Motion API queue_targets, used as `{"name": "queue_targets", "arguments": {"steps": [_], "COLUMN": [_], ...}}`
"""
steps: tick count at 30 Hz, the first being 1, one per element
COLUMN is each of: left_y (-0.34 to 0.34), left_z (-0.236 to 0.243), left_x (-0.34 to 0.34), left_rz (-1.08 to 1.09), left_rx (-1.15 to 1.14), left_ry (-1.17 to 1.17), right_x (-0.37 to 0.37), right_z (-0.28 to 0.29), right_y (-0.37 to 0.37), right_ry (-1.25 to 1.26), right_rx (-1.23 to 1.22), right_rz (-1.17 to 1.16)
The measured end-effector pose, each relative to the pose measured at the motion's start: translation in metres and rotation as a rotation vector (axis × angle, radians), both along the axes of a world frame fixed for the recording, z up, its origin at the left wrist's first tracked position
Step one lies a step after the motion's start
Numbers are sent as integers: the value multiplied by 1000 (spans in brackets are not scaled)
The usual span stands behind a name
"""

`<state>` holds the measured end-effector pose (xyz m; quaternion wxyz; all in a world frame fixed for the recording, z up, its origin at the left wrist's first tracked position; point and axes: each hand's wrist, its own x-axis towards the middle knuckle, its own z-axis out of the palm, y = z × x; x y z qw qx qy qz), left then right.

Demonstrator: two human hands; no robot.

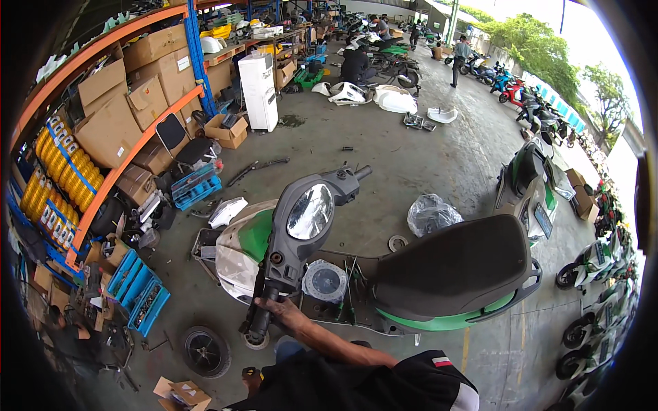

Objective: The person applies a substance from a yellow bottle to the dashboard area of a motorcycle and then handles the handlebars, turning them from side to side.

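Note:
A scooter with white and green panels (pixel 253 233) stands below me, with a black handlebar assembly and oval mirror (pixel 308 212). My right hand (pixel 274 305) is closed round the black handlebar grip (pixel 262 316). My left hand (pixel 251 385) is low at the bottom edge, partly hidden by my dark top, beside a small yellow-and-black item; its grip is unclear. On the footboard lie a round part in clear plastic (pixel 323 281) and several long tools (pixel 349 294), left of the black seat (pixel 452 264).
Shelving with boxes (pixel 110 130) and blue bins (pixel 133 294) line the left; a loose wheel (pixel 204 353) lies lower left. A co-worker (pixel 72 342) crouches lower left; others (pixel 353 65) work behind. Scooters (pixel 589 267) line the right. A bagged part (pixel 432 218) lies beyond the seat.

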<state>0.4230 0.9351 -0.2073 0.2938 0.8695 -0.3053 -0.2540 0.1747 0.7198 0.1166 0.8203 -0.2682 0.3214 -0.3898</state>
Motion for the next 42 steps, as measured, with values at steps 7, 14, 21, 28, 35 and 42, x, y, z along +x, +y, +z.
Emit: {"name": "queue_targets", "arguments": {"steps": [7,14,21,28,35,42], "left_y": [-12,-19,-14,-17,-2,-16], "left_z": [-22,4,-37,-27,-34,5], "left_x": [11,0,1,22,29,6], "left_rz": [43,-67,64,-19,-80,51], "left_rx": [101,-79,-56,-76,-99,159], "left_ry": [-134,-36,-521,-99,-41,-56], "right_x": [10,-5,14,20,21,16], "right_z": [0,24,-5,-29,12,-7], "right_y": [-2,0,-4,-11,1,-14], "right_ry": [-138,-71,-106,21,-113,-40], "right_rx": [176,155,56,-5,102,66], "right_rz": [146,51,65,80,117,87]}}
